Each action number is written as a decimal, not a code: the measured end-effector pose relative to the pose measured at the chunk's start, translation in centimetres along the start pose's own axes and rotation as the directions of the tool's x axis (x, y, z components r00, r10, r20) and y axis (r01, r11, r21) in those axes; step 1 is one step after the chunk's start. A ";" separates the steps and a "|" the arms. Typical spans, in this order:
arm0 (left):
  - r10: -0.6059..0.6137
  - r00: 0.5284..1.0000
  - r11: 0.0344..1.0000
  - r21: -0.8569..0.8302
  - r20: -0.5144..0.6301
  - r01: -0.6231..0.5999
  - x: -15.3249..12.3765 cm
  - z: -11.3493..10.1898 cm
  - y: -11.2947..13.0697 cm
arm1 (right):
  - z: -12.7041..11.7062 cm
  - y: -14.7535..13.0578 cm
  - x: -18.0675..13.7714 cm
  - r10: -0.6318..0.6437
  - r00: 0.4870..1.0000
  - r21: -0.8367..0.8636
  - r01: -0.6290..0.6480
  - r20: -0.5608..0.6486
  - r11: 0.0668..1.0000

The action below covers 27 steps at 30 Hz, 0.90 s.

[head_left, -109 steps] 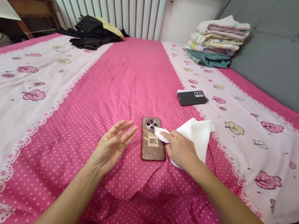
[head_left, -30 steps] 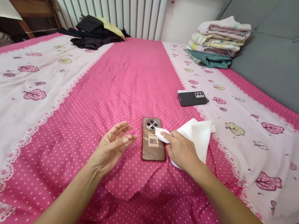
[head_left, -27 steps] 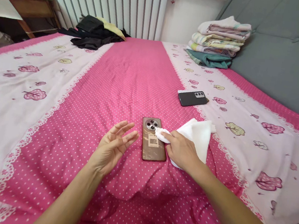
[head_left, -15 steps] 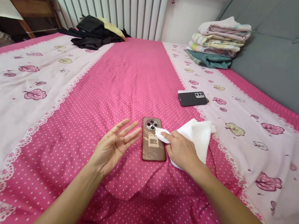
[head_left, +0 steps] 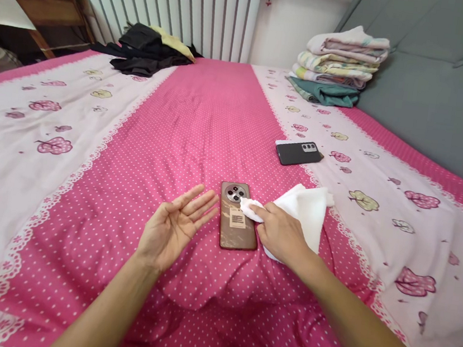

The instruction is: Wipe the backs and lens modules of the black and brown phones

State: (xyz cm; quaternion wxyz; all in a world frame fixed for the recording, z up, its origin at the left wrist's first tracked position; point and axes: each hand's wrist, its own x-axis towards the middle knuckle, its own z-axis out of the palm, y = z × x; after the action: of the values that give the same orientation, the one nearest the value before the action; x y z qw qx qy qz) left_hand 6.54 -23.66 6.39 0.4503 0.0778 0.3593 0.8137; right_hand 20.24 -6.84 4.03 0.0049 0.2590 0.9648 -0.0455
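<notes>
A brown phone (head_left: 237, 216) lies back up on the pink dotted bedsheet (head_left: 203, 130), its round camera cluster at the far end. My right hand (head_left: 280, 234) pinches a white cloth (head_left: 303, 209) and presses a corner of it against the phone's right edge. Just left of the phone, my left hand (head_left: 175, 227) hovers palm up with its fingers stretched out, holding nothing.
A black phone (head_left: 297, 152) lies farther off to the right. Folded linens (head_left: 338, 63) are stacked at the far right by the grey headboard (head_left: 435, 91). Dark clothes (head_left: 145, 50) sit at the far edge under a radiator. A wooden table (head_left: 40, 9) stands far left.
My left hand's fingers curled and uncurled, and the palm has turned further upward. My right hand, the cloth and both phones have stayed where they were.
</notes>
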 end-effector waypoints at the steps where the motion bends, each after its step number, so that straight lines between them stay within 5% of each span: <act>1: -0.003 1.000 1.000 0.000 -0.004 0.003 0.0 0.0 0.0 | 0.0 0.0 0.0 -0.001 1.000 0.000 0.001 -0.001 1.000; 15: 0.058 0.991 0.995 0.070 0.118 -0.067 0.1 -0.7 -0.2 | 0.3 0.1 0.0 -0.018 0.999 0.007 0.018 -0.028 1.000; 27: 0.074 0.996 0.986 0.145 0.051 -0.080 0.2 -0.9 -0.3 | 0.2 0.1 0.0 -0.017 0.999 0.006 0.018 -0.028 1.000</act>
State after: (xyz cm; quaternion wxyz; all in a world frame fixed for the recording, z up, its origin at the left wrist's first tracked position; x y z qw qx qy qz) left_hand 6.23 -23.92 5.49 0.4197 0.1430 0.4047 0.7998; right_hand 20.27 -6.74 3.79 -0.0097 0.2511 0.9669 -0.0449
